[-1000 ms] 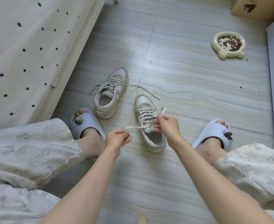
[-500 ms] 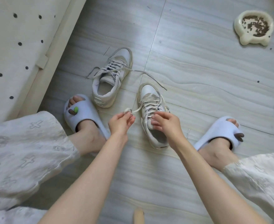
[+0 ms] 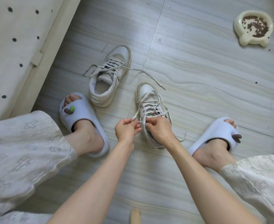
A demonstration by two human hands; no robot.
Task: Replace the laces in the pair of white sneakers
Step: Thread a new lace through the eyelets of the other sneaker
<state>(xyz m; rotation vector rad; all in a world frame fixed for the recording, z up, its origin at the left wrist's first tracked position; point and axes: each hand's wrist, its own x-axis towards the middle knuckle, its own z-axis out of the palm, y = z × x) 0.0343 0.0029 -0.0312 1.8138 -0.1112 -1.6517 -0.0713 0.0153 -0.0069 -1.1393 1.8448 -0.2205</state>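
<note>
From my feed, both hands work at the near sneaker (image 3: 150, 109) on the floor (image 3: 197, 65): my left hand (image 3: 126, 129) pinches its limp, flat lace (image 3: 137, 113), my right hand (image 3: 159, 128) grips near the collar. The lace looks soft and light, best held by its tip. The second sneaker (image 3: 108, 78) and slippers (image 3: 83, 120) crowd close; a food bowl (image 3: 253, 28) sits well apart.

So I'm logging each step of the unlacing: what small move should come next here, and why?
Probably draw the lace out through the top eyelet with the left hand. That hand already pinches the lace end, the right hand steadies the near sneaker at its collar, and the rest is still laced.
</note>
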